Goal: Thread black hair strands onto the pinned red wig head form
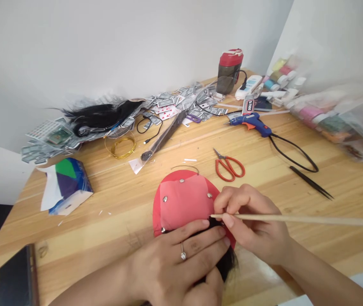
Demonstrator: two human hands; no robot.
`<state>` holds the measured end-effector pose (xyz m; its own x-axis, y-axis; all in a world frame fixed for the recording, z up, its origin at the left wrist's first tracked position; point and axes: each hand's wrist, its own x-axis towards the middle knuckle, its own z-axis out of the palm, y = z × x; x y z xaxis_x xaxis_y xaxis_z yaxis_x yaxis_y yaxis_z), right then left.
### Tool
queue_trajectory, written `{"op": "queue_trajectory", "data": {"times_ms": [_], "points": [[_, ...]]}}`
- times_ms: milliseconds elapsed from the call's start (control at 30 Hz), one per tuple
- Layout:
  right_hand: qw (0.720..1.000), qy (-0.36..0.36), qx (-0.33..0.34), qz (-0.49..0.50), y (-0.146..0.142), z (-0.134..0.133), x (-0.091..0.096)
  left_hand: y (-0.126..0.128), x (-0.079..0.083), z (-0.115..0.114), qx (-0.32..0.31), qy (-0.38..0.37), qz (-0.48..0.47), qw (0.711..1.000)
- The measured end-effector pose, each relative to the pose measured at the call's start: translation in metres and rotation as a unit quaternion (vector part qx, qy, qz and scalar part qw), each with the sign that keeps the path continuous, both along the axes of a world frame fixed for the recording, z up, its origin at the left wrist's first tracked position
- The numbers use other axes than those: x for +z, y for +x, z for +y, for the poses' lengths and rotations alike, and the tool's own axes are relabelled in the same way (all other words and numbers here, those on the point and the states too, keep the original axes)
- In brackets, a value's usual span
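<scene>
A red round piece (pixel 157 211) lies at the front of the table, with pink cloth (pixel 184 203) over it and several silver round-headed studs along the cloth's edge. Black hair (pixel 229 265) covers its lower part. My left hand (pixel 181 259), wearing a ring, rests flat across the hair with fingers stretched out, hiding much of it. Between the thumb and fingers of my right hand (pixel 254 221) is a thin wooden stick (pixel 299 218). Its tip touches the upper edge of the hair beside my left fingertips.
Red-handled scissors (pixel 229 165), a blue glue gun (pixel 251 124) with its cord and black tweezers (pixel 310 182) lie beyond my right hand. Gold wire (pixel 123 147) and a tissue pack (pixel 69 182) are on the left, near a phone (pixel 14 276). Playing cards (pixel 168 111) clutter the back.
</scene>
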<state>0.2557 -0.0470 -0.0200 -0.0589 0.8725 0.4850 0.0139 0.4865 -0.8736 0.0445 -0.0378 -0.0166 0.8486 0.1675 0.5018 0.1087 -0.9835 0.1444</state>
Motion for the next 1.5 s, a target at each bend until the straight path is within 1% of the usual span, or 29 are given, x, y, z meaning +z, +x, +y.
{"op": "queue_trajectory", "data": {"times_ms": [67,233,333,400,467,533,567,600,633,700,767,800,867,1000,1100,1267,1333,1400,1500], "points": [[1.0,-0.018,0.005,0.021,0.0,0.0,-0.001,0.001,0.003,0.002,-0.003,0.002,-0.032,0.999],[0.995,-0.077,0.026,0.061,0.0,0.0,0.001,0.007,0.006,0.003,0.004,-0.033,-0.051,0.998],[0.99,-0.104,0.045,0.08,0.001,0.002,0.002,0.011,0.006,0.0,0.034,-0.062,-0.101,0.992],[0.988,-0.115,0.057,0.091,0.002,0.003,0.002,0.012,0.009,0.0,0.037,-0.08,-0.096,0.991],[0.986,-0.12,0.063,0.098,0.002,0.005,0.001,0.011,0.018,0.003,0.015,-0.122,-0.074,0.99],[0.985,-0.124,0.065,0.103,0.003,0.006,-0.001,0.007,0.03,0.007,-0.012,-0.206,-0.07,0.976],[0.984,-0.129,0.066,0.105,0.003,0.006,-0.001,0.005,0.037,0.009,-0.011,-0.259,-0.068,0.963],[0.983,-0.136,0.066,0.107,0.003,0.006,-0.001,0.003,0.044,0.01,-0.003,-0.305,-0.06,0.95],[0.981,-0.144,0.066,0.108,0.003,0.006,0.0,0.001,0.052,0.012,0.017,-0.337,-0.044,0.94],[0.979,-0.158,0.064,0.11,0.003,0.006,0.001,0.0,0.065,0.013,0.082,-0.359,-0.013,0.93],[0.978,-0.166,0.062,0.11,0.003,0.006,0.003,0.003,0.075,0.014,0.137,-0.344,0.017,0.929],[0.978,-0.168,0.062,0.109,0.003,0.006,0.004,0.005,0.079,0.015,0.153,-0.338,0.033,0.928],[0.977,-0.174,0.063,0.109,0.002,0.006,0.005,0.011,0.083,0.017,0.165,-0.327,0.061,0.929],[0.973,-0.187,0.065,0.115,0.001,0.008,0.006,0.021,0.083,0.021,0.175,-0.288,0.103,0.936],[0.971,-0.192,0.068,0.126,0.0,0.01,0.006,0.023,0.081,0.023,0.192,-0.262,0.154,0.933],[0.965,-0.203,0.081,0.144,-0.001,0.01,0.008,0.025,0.08,0.025,0.215,-0.18,0.223,0.934],[0.963,-0.208,0.085,0.151,-0.001,0.01,0.008,0.028,0.082,0.026,0.226,-0.159,0.255,0.927],[0.962,-0.207,0.089,0.157,-0.002,0.011,0.009,0.033,0.084,0.026,0.241,-0.144,0.298,0.912],[0.961,-0.203,0.093,0.165,-0.002,0.011,0.008,0.042,0.09,0.026,0.269,-0.137,0.378,0.875]]}}
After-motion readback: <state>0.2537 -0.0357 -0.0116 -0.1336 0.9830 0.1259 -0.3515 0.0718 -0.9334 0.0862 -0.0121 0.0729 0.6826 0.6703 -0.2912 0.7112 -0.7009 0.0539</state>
